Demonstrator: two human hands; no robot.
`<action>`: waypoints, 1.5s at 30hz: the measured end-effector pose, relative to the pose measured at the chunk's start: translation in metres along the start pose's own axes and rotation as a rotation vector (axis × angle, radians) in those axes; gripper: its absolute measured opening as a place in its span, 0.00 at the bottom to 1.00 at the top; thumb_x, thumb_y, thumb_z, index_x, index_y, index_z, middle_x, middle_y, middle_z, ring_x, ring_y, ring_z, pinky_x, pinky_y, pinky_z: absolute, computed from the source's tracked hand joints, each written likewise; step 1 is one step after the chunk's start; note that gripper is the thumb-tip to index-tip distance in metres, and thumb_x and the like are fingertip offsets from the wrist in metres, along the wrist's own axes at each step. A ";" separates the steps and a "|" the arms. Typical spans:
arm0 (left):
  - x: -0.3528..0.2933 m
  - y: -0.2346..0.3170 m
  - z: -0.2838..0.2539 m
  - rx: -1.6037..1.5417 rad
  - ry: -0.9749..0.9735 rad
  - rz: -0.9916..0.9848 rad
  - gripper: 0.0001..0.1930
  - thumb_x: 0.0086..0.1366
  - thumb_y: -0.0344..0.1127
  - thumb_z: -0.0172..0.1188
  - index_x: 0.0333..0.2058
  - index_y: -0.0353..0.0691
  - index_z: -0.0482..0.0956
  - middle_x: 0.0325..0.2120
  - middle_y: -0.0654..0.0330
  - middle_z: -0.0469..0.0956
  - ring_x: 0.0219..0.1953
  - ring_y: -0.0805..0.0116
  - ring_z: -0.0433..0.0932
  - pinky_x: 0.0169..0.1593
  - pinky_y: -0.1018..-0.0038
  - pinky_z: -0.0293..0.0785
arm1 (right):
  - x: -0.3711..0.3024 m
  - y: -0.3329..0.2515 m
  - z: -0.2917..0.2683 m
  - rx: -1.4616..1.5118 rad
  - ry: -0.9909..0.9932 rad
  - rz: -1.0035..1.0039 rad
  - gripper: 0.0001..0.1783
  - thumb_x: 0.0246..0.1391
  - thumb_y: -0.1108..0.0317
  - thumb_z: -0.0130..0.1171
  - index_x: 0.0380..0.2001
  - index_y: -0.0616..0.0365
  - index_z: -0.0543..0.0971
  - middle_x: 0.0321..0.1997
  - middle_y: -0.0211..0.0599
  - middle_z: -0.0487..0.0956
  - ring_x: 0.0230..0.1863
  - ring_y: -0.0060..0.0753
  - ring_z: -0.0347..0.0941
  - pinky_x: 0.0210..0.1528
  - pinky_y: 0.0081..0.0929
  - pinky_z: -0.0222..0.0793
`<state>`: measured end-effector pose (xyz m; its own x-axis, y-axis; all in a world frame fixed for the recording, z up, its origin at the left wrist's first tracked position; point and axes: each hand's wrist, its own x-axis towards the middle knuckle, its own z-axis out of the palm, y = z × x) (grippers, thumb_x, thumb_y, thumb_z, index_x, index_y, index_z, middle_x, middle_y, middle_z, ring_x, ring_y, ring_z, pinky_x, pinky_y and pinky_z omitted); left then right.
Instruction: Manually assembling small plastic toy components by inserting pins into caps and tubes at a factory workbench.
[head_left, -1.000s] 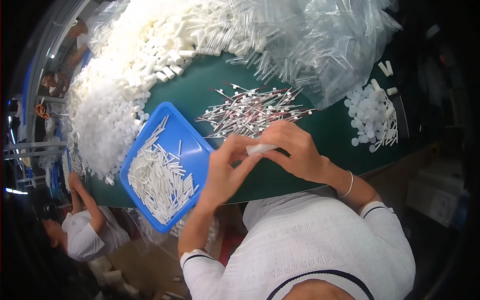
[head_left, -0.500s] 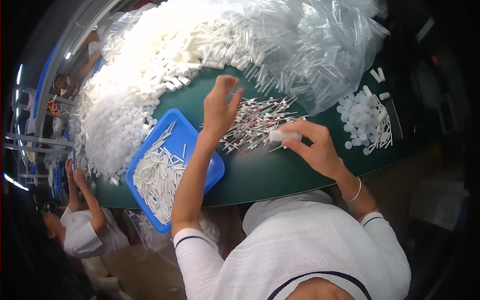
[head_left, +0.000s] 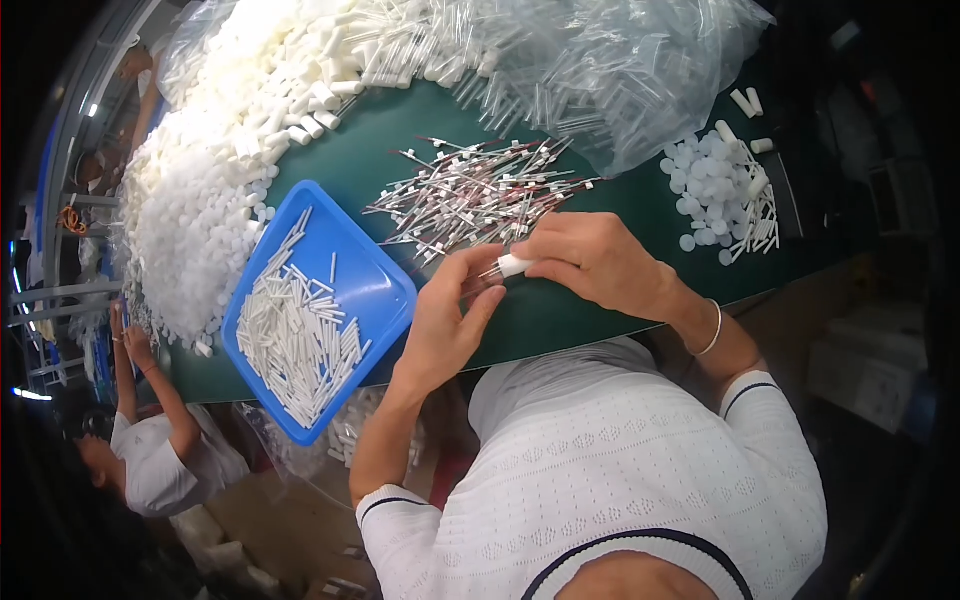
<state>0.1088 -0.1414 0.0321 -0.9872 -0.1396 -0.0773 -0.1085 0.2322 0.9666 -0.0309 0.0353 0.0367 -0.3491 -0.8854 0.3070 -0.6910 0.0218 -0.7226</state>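
We have bare room along the curved near edge of our green desk (head_left: pixel 545 312), right of the smooth plastic tray (head_left: pixel 378 298) and short of the spiky stick pile (head_left: pixel 480 190), where our right hand (head_left: pixel 600 262) grips a white cylinder (head_left: pixel 515 265) and our left hand (head_left: pixel 445 318) pinches a slim, clear piece (head_left: pixel 486 274).

Short white cylinder (head_left: pixel 514 265) (roughly sideways)

The right hand (head_left: pixel 598 258) partly hides the white cylinder (head_left: pixel 514 265); the thin piece (head_left: pixel 490 272) at its left end is too small to tell. The upper edge cuts off the clear bag (head_left: pixel 650 60) and the heap of white plugs (head_left: pixel 265 75).
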 end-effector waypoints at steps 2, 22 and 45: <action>-0.002 0.000 0.004 0.146 0.021 0.041 0.17 0.61 0.22 0.58 0.50 0.33 0.71 0.43 0.51 0.76 0.40 0.65 0.80 0.43 0.73 0.76 | 0.002 -0.002 0.001 -0.124 -0.077 -0.037 0.16 0.49 0.74 0.64 0.44 0.60 0.78 0.38 0.39 0.80 0.35 0.37 0.77 0.36 0.27 0.72; -0.024 -0.027 0.028 0.381 0.289 0.193 0.10 0.69 0.35 0.52 0.32 0.34 0.74 0.20 0.52 0.72 0.20 0.53 0.70 0.27 0.68 0.66 | 0.002 0.000 0.028 0.822 -0.283 0.544 0.06 0.58 0.73 0.58 0.37 0.63 0.74 0.31 0.33 0.79 0.31 0.17 0.76 0.31 0.15 0.73; -0.042 -0.030 0.025 0.024 -0.007 0.032 0.15 0.70 0.41 0.51 0.31 0.33 0.75 0.17 0.63 0.69 0.19 0.79 0.64 0.23 0.79 0.60 | -0.018 0.003 0.048 0.630 -0.059 0.200 0.09 0.50 0.68 0.67 0.32 0.61 0.82 0.27 0.27 0.73 0.27 0.18 0.63 0.30 0.19 0.58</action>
<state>0.1506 -0.1181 0.0001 -0.9909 -0.1252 -0.0487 -0.0801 0.2596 0.9624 0.0037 0.0288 -0.0005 -0.3841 -0.9170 0.1078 -0.1076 -0.0715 -0.9916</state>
